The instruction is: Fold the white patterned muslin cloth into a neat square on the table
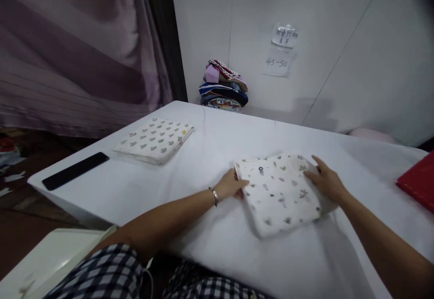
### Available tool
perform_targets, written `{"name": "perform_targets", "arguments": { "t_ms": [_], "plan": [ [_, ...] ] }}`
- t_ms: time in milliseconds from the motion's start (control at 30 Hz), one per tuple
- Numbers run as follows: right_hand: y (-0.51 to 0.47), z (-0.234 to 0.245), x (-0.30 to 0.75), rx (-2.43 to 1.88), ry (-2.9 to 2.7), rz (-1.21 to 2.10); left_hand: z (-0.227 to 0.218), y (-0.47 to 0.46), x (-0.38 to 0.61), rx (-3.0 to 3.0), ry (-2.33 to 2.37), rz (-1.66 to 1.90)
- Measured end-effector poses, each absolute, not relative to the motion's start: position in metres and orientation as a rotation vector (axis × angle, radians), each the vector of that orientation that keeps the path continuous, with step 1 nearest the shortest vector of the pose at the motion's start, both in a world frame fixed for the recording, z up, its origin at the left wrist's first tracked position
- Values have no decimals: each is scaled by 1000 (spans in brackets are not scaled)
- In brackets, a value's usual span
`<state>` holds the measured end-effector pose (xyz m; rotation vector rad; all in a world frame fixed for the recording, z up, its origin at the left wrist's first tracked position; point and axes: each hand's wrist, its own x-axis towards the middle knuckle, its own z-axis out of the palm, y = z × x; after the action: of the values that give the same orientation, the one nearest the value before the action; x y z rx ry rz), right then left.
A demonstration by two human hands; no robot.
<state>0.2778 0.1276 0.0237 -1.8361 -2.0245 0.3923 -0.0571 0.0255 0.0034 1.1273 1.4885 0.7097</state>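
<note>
Left hand [232,185]: my thumb lies on top of the cloth's left edge and my fingers go under it, so I am pinching that edge between them.
Right hand [324,180]: it is at the opposite edge, thumb laid on the print, index finger spread away from it toward the far corner; my other fingers are hidden, so I cannot tell whether they grip.
Printed cloth [281,195]: white, folded into a flat rectangle, scattered with small grey, green and brownish motifs; it is between my two hands, over the table in front of me, its near edge blurred.
Table [210,154]: white-topped, reaching toward the wall [325,41].
Folded cloth [156,138]: cream with rows of grey shapes and a few coloured ones, lying flat on the table's left part, well apart from my hands.
Black slab [76,171]: long and thin, near the table's left edge, just beside that cream piece.
Stack of fabrics [224,86]: mixed colours, folded, piled beyond the far edge against the wall.
Paper notes [278,63]: two on the wall, one above the other, the lower reading 45-50.
Red item [418,181]: at the right edge of my view, only partly visible.
Curtain [84,54]: purplish, hanging at the left.
On me: a silver bracelet [214,196] on my left wrist, a black-and-white checked sleeve [105,272] above it.
</note>
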Motion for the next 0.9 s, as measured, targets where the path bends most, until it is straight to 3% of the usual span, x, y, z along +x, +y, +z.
{"name": "perform_targets", "arguments": {
  "t_ms": [67,133,267,367,533,900],
  "plan": [
    [146,35,283,-1827,-2023,171,2,6,-45,1037,1291,597],
    [149,42,273,-1770,-1983,168,4,-1,-44,1047,1288,616],
    [106,44,217,-1516,-2020,646,13,18,-64,1115,1524,901],
    [63,42,172,-1364,-2164,778,16,34,-67,1208,1550,923],
    [39,40,134,-1460,-2390,625,8,42,-49,1345,1572,807],
    [54,29,120,-1514,-2487,543,-10,41,-49,1374,1529,958]
  ]
}}
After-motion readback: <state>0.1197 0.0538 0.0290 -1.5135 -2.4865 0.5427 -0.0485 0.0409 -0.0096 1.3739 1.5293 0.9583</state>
